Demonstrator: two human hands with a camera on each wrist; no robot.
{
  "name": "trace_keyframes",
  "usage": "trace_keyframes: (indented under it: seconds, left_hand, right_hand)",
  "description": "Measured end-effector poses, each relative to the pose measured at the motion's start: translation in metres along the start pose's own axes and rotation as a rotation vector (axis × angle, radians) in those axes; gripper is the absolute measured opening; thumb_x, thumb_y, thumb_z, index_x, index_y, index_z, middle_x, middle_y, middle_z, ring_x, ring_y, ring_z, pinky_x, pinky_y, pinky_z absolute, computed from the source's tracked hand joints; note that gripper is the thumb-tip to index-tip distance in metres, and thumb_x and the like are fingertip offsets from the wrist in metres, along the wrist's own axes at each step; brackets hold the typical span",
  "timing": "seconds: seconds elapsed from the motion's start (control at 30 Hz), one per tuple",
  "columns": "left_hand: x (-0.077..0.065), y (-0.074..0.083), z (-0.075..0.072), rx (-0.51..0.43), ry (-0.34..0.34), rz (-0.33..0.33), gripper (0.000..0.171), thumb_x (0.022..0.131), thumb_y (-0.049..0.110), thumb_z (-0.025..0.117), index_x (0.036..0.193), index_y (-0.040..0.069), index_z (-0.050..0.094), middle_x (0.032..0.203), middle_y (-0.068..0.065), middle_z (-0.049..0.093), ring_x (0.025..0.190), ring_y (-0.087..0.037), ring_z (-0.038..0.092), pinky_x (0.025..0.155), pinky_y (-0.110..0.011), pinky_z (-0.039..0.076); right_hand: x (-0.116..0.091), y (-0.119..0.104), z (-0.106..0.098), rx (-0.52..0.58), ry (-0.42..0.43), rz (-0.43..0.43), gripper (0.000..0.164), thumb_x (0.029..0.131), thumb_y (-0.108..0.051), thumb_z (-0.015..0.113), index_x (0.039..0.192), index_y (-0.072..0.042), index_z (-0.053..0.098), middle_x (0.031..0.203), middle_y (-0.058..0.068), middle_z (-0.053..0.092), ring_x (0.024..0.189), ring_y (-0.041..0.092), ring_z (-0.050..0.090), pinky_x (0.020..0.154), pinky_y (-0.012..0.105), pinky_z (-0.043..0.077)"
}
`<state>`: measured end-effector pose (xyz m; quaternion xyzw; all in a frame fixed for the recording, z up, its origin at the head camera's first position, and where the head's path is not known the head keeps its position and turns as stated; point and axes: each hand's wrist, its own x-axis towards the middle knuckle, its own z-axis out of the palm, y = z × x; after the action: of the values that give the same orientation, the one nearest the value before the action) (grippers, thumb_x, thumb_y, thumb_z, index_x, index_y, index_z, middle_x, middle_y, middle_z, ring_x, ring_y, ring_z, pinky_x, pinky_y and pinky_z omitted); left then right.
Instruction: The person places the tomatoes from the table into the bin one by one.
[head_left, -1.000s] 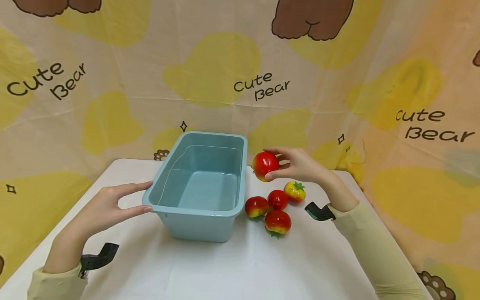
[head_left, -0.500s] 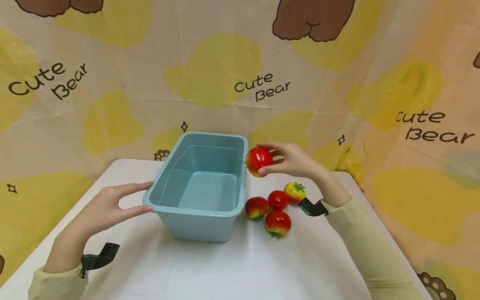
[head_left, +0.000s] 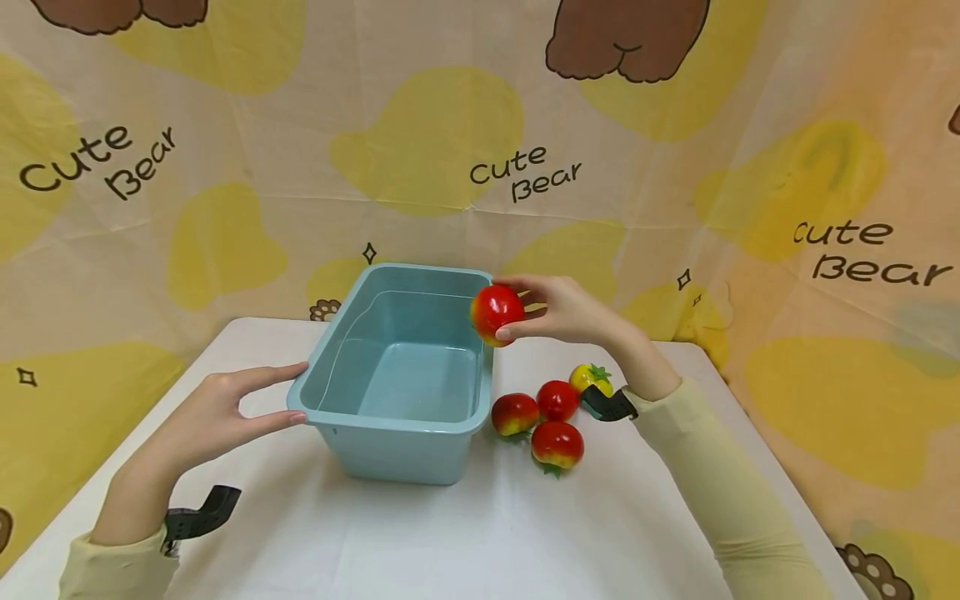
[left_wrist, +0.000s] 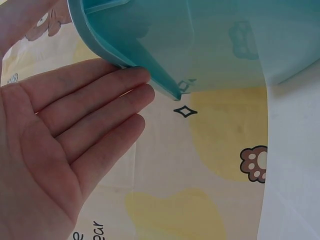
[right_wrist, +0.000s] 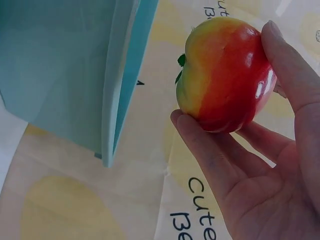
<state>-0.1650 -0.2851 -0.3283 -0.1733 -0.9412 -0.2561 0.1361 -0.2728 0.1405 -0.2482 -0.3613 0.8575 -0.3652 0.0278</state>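
In the head view my right hand point(head_left: 570, 310) holds a glossy red toy tomato point(head_left: 495, 312) at the right rim of a light blue plastic tub point(head_left: 405, 457), overlapping that rim. The right wrist view has the thumb on one side of the tomato point(right_wrist: 225, 75) and fingers on the other, its yellowish side and green leaves turned towards the tub point(right_wrist: 60, 70). My left hand point(head_left: 198, 421) touches the tub's near left corner with thumb and fingers extended. In the left wrist view its straight fingers point(left_wrist: 105, 95) lie along the rim, palm showing.
Right of the tub, several more toy tomatoes lie on the white table point(head_left: 480, 542): three red ones, with one red tomato point(head_left: 557, 444) nearest, and a yellow tomato point(head_left: 588, 377) partly behind the right wrist strap point(head_left: 609, 404). A printed cloth point(head_left: 420, 142) hangs behind the table.
My right hand has moved left and slightly up with the tomato, from beside the tub to over its right rim. The left hand and the tub stay where they were.
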Motion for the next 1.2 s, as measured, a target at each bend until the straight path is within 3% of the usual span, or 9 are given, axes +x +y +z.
trace_keyframes:
  seconds: [0.17, 0.4, 0.7, 0.77, 0.97, 1.2]
  left_hand:
    - [0.001, 0.0, 0.0, 0.0, 0.004, 0.006, 0.056, 0.076, 0.041, 0.078, 0.128, 0.031, 0.06, 0.124, 0.009, 0.064, 0.117, -0.011, 0.056, 0.088, -0.011, 0.039]
    - [0.001, 0.001, 0.0, -0.02, 0.022, 0.003, 0.056, 0.075, 0.04, 0.079, 0.127, 0.031, 0.061, 0.123, 0.01, 0.064, 0.115, 0.008, 0.048, 0.088, -0.003, 0.033]
    - [0.001, 0.0, 0.0, -0.028, 0.02, 0.005, 0.056, 0.075, 0.041, 0.079, 0.127, 0.032, 0.06, 0.123, 0.011, 0.064, 0.114, 0.013, 0.045, 0.089, -0.003, 0.033]
    - [0.001, 0.001, 0.0, -0.024, 0.019, 0.004, 0.056, 0.075, 0.04, 0.079, 0.127, 0.032, 0.06, 0.123, 0.011, 0.064, 0.115, 0.01, 0.047, 0.089, -0.004, 0.033]
    - [0.0, 0.002, -0.001, -0.007, 0.0, 0.004, 0.056, 0.076, 0.041, 0.078, 0.128, 0.031, 0.06, 0.124, 0.009, 0.064, 0.118, -0.018, 0.056, 0.09, -0.017, 0.041]
    - [0.0, 0.003, -0.001, -0.002, -0.001, -0.004, 0.056, 0.076, 0.041, 0.078, 0.128, 0.031, 0.059, 0.124, 0.009, 0.064, 0.118, -0.014, 0.056, 0.092, -0.029, 0.045]
  right_hand:
    - [0.007, -0.005, 0.002, 0.016, -0.012, -0.006, 0.065, 0.078, -0.028, 0.079, 0.135, -0.012, 0.051, 0.124, 0.003, 0.061, 0.111, 0.021, 0.06, 0.084, 0.031, 0.056]
    - [0.017, -0.008, 0.005, 0.013, -0.024, -0.018, 0.065, 0.078, -0.029, 0.079, 0.134, -0.012, 0.052, 0.124, 0.003, 0.06, 0.109, 0.02, 0.062, 0.082, 0.03, 0.056]
    - [0.025, -0.016, 0.011, -0.017, -0.034, -0.011, 0.066, 0.078, -0.033, 0.078, 0.135, -0.014, 0.052, 0.124, 0.002, 0.061, 0.106, 0.017, 0.063, 0.081, 0.028, 0.056]
    - [0.027, -0.018, 0.012, -0.027, -0.035, -0.008, 0.066, 0.078, -0.034, 0.078, 0.135, -0.014, 0.052, 0.124, 0.002, 0.061, 0.106, 0.017, 0.063, 0.081, 0.027, 0.056]
    - [0.035, -0.025, 0.018, -0.063, -0.038, -0.007, 0.066, 0.077, -0.037, 0.078, 0.135, -0.018, 0.052, 0.121, -0.001, 0.062, 0.105, 0.015, 0.063, 0.08, 0.026, 0.056]
    - [0.044, -0.027, 0.023, -0.078, -0.04, -0.026, 0.066, 0.077, -0.04, 0.078, 0.134, -0.02, 0.053, 0.119, -0.004, 0.062, 0.104, 0.012, 0.062, 0.084, 0.024, 0.054]
